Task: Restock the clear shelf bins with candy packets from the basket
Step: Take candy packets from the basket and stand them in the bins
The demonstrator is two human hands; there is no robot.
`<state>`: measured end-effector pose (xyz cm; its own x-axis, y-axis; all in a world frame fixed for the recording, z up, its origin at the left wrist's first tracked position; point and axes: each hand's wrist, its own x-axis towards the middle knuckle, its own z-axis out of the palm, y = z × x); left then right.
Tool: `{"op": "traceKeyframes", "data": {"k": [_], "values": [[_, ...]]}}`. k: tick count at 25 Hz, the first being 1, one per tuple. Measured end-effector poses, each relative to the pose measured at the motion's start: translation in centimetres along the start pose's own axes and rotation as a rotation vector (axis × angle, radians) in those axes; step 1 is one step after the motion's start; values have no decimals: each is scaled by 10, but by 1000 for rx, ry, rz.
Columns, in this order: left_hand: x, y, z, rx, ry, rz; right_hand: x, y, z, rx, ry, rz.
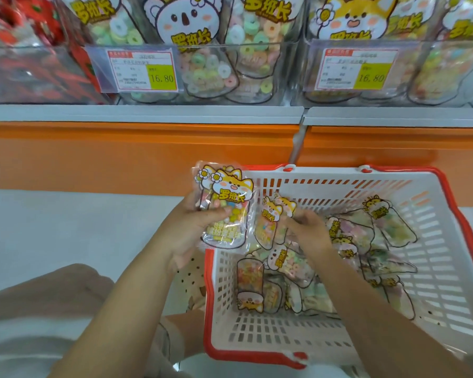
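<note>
Glossy clear-film packets [224, 211]; perforated plastic basket [339, 334].

Shop, price tags [142, 70] on shelf bins [257, 75]

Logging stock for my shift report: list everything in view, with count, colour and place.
bins: three, clear, top shelf; red packs left, koala packs middle, fox packs right.
price tags: two, white with yellow patch, middle and right bin fronts.
shelf edge: one, grey above orange, under bins.
basket: one, white with red rim, lower right.
loose packets: many, clear with pastel candy, inside basket.
held packets: two, clear with yellow fox print, above basket's left corner.
lifted packets: about two, same print, inside basket, left side.
left hand: one, grips held packets.
right hand: one, pinches lifted packets.
</note>
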<state>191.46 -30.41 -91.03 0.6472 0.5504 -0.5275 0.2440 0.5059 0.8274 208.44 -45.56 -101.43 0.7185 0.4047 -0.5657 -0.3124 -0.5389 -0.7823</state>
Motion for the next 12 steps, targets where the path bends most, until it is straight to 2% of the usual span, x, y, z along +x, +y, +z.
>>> {"op": "traceKeyframes", "data": {"k": [2,5,10,12], "values": [[-2,-2,11,19,-10,3,-13,-11,-30,158,46,-22],[-9,-3,29,26,-25,-4,-37,-34,-67,243,174,-75],[-23,8,67,90,-100,-10,-84,-66,-99,429,-96,-176],[-31,12,86,78,-151,-27,-98,-72,-101,357,-101,-212]]}}
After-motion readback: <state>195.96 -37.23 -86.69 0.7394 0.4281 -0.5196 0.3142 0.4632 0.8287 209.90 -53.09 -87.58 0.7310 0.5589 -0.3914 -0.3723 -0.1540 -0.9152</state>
